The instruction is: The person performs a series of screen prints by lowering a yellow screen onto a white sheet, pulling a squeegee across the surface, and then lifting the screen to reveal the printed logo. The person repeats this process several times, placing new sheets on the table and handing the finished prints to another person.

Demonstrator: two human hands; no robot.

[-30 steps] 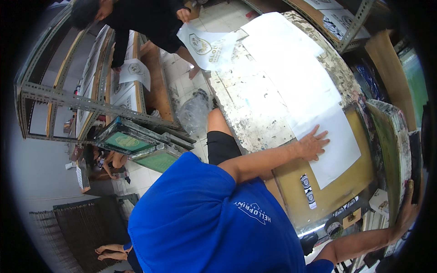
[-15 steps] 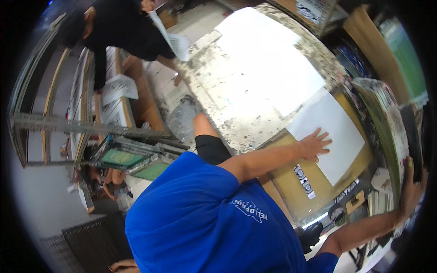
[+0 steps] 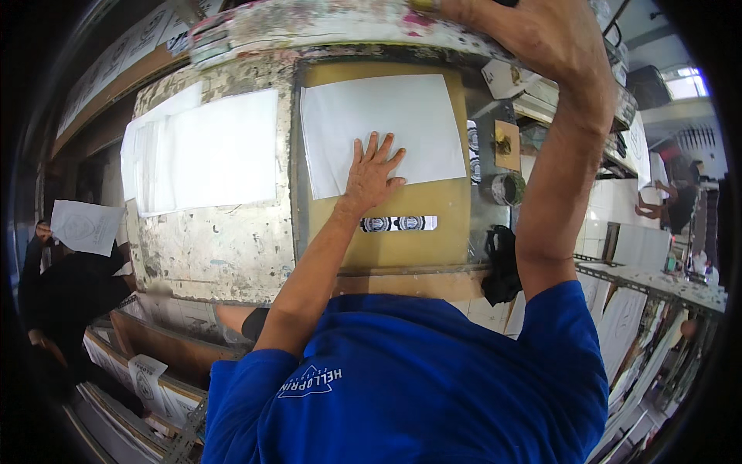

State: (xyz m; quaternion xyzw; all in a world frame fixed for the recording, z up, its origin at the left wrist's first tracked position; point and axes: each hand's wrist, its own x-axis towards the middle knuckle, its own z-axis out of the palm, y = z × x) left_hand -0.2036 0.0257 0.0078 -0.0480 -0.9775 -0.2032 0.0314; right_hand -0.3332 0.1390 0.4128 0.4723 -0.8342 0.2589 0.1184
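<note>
My left hand (image 3: 374,176) lies flat with its fingers spread on a white sheet of paper (image 3: 425,116). The sheet rests on a yellowish board (image 3: 433,251) set in the worktable. Just below the sheet is a narrow strip with black-and-white round emblems (image 3: 398,223). At the top edge, my right hand (image 3: 541,39) grips the rim of a raised, paint-stained screen printing frame (image 3: 309,29); some of its fingers are out of sight.
Left of the board, white sheets (image 3: 209,155) lie on the paint-spattered tabletop (image 3: 220,247). A round tin (image 3: 508,189) and a black cloth-like item (image 3: 502,267) are at the right. On the far left, a person in black (image 3: 66,301) holds a printed sheet (image 3: 85,226) beside racks.
The view has swung round, so the board now appears near the middle. My left hand stays on the paper, and my right hand stays at the raised frame.
</note>
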